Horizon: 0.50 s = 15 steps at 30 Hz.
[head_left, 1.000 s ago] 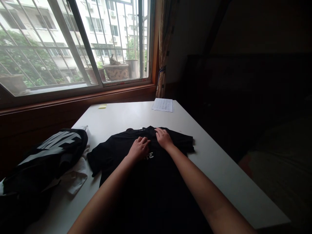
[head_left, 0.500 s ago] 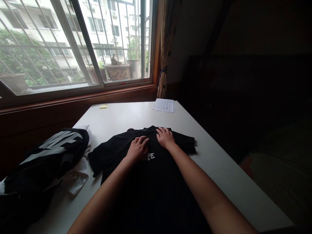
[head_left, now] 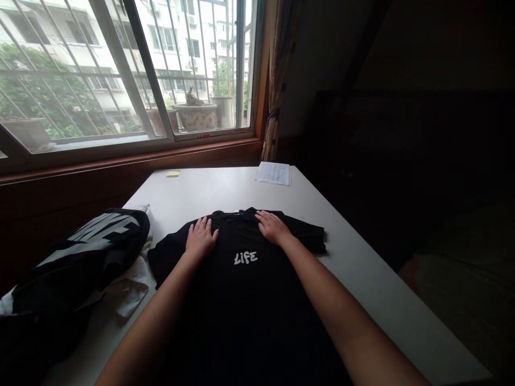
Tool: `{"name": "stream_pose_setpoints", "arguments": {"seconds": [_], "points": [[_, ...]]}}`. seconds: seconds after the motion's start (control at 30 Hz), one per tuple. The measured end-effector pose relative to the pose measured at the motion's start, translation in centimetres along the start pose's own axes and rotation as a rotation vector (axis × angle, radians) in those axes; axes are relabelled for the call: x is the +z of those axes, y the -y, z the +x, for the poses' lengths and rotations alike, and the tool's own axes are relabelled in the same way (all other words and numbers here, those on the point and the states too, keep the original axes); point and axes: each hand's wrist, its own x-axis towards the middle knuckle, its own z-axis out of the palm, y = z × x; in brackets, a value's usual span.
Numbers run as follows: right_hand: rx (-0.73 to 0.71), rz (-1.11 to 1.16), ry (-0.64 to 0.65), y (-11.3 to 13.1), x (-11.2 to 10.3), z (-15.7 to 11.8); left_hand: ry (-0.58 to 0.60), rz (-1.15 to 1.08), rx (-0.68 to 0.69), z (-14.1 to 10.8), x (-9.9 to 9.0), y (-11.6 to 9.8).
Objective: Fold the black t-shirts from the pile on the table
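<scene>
Smoothing the shirt (head_left: 229,236), spread on the table (head_left: 201,190), probably works best with even strokes outward from the lettering (head_left: 247,258), the left hand (head_left: 200,238) lying open left of that lettering, the right hand (head_left: 273,228) open to its right.

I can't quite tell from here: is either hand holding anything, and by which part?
Nothing appears to be held: the left hand and right hand lie open on the upper part of the black T-shirt.

Left hand (head_left: 201,237), right hand (head_left: 273,228) palm-down
</scene>
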Motion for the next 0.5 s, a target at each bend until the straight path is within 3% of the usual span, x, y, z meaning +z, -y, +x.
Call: {"name": "stream_pose_setpoints", "arguments": {"seconds": [0.17, 0.33, 0.5], "points": [[0.037, -0.004, 0.004, 0.0, -0.3, -0.1, 0.039, -0.05, -0.092, 0.3, -0.9, -1.1], [0.034, -0.006, 0.064, 0.0, -0.5, -0.1, 0.155, -0.143, -0.16, 1.1, -1.4, -2.7], [0.026, -0.007, 0.122, 0.0, -0.6, 0.2, 0.095, -0.112, -0.097, 1.5, -0.6, -2.2]]}}
